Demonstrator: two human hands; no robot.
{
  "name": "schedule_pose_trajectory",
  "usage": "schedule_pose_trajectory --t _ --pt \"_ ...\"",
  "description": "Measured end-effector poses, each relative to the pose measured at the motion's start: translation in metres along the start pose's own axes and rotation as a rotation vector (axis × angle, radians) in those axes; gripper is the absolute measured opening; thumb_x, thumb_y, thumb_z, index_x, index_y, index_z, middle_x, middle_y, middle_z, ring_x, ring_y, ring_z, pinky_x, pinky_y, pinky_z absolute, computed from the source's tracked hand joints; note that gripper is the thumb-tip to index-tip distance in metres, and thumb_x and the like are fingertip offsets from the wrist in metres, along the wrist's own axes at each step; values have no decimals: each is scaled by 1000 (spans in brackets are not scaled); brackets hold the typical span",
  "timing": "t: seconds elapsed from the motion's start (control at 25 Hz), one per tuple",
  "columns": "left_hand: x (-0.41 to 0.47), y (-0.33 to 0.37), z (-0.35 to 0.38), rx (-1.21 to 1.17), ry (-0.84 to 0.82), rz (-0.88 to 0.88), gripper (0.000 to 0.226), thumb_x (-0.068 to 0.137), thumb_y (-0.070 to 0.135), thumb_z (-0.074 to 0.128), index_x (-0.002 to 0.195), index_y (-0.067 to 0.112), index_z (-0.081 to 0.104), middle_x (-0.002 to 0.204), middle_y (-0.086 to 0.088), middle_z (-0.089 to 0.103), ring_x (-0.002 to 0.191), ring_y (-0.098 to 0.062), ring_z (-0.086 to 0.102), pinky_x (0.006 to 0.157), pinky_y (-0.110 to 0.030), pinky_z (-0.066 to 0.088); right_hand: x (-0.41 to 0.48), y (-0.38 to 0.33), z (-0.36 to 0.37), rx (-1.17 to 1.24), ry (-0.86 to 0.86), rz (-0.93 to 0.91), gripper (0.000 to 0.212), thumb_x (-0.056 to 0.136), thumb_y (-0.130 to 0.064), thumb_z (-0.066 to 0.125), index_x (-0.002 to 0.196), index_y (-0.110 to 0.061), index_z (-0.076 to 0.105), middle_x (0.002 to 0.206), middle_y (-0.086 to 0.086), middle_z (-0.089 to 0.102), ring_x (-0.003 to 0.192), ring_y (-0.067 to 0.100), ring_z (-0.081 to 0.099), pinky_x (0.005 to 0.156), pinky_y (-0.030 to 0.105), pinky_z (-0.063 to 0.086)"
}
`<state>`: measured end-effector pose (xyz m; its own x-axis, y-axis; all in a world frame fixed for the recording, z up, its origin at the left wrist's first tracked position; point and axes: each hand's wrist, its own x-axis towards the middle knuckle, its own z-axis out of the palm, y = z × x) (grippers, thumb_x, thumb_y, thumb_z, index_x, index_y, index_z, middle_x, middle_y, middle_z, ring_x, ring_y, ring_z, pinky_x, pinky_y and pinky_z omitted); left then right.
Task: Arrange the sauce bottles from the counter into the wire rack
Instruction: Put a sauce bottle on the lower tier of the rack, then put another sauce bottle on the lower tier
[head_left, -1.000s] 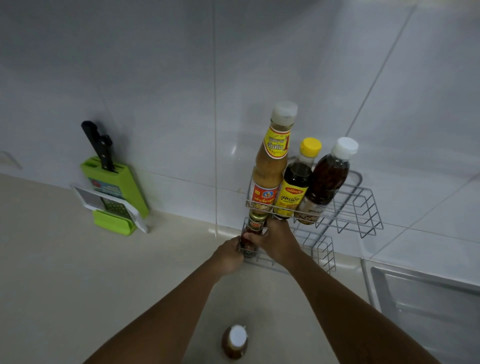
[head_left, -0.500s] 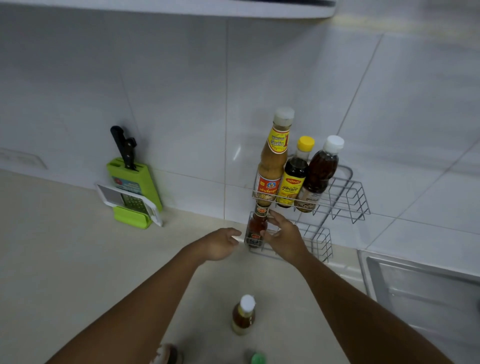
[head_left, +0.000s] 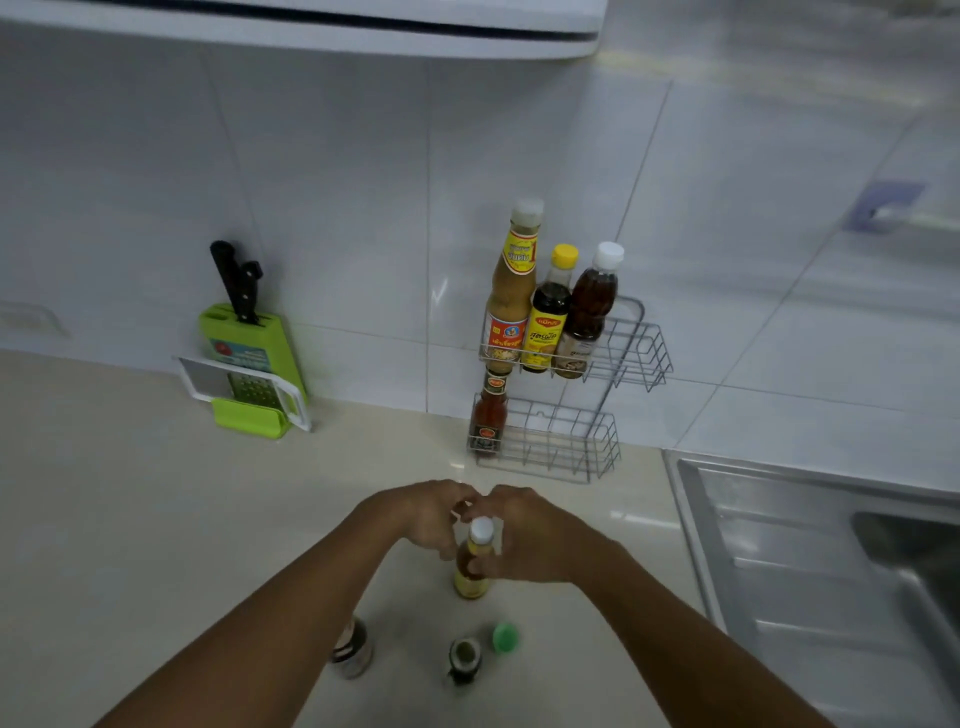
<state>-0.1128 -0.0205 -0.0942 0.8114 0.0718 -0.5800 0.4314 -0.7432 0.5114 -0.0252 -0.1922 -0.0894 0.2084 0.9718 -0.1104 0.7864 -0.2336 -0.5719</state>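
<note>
picking up the next bottle for the rack

both hands close round a small white-capped bottle (head_left: 474, 564) standing on the worktop (head_left: 156, 519): the right hand (head_left: 524, 540) wraps its body, the left hand (head_left: 428, 519) curls at its neck. the wire rack (head_left: 631, 353) holds three bottles above and a red sauce bottle (head_left: 488, 418) in the lower tier (its right side is free). best to lift straight up, keep it upright, and seat it beside the red one.
</note>
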Motion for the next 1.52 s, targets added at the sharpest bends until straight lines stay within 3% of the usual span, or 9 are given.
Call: schedule_pose_trajectory --t 0.12,0.4,0.52,0.64,0.88,1.12,1.28,1.4,1.52 --pt "-2 2 19 -9 40 8 86 66 20 83 142 26 43 142 1 53 125 -22 55 101 -44 52 -3 -3 12 9 144 46 14 80 -20 66 72 -8 66 71 8 69 66 23 66 61 45 55" --pt "-44 22 18 -477 433 322 64 62 40 90 118 36 60 106 10 70 94 -9 70 81 -33 60 -49 -47 -73 580 606 233 15 83 -20 84 91 -13 73 76 8 78 63 24 77 62 34 64" --pt "-66 45 -5 -493 409 443 44 67 16 84 107 25 67 80 3 70 63 -12 66 55 -37 56 -61 -63 -114 113 634 104 21 86 -39 70 81 -20 63 61 -7 63 55 10 59 51 28 47" --pt "-77 61 -19 -499 270 433 34 67 14 81 97 21 66 75 -7 66 59 -22 65 55 -48 57 -64 -70 -128 -67 533 48 19 95 -34 42 93 -21 56 61 -9 52 56 9 49 55 35 41" --pt "-74 75 -4 666 1145 285 60 53 42 83 109 29 64 86 4 73 68 -20 69 58 -31 54 -58 -54 -101 637 496 651 26 100 -23 30 78 -16 40 54 -1 32 42 13 25 43 23 20" --pt "-75 81 -10 -446 271 272 53 59 29 82 109 33 64 93 -8 72 68 -16 69 64 -43 63 -71 -50 -115 125 618 178 23 96 -25 36 92 -22 58 61 -6 51 55 5 49 51 17 35" --pt "-60 84 7 72 674 196 59 63 40 75 118 35 56 103 7 69 86 -19 69 77 -36 59 -62 -35 -104 210 584 477 25 101 -24 33 97 -15 55 65 1 50 55 14 46 45 28 34" --pt "-47 86 22 542 1094 262 47 61 32 73 106 31 59 92 5 71 76 -21 69 65 -31 52 -60 -22 -91 737 469 802 23 100 -21 33 83 -13 48 52 -1 33 39 12 27 43 19 20" --pt "-46 83 14 255 762 200 55 62 34 75 113 36 54 104 8 69 89 -18 68 76 -33 56 -67 -13 -80 617 607 597 19 102 -24 39 95 -21 56 52 4 40 41 12 34 39 22 27"
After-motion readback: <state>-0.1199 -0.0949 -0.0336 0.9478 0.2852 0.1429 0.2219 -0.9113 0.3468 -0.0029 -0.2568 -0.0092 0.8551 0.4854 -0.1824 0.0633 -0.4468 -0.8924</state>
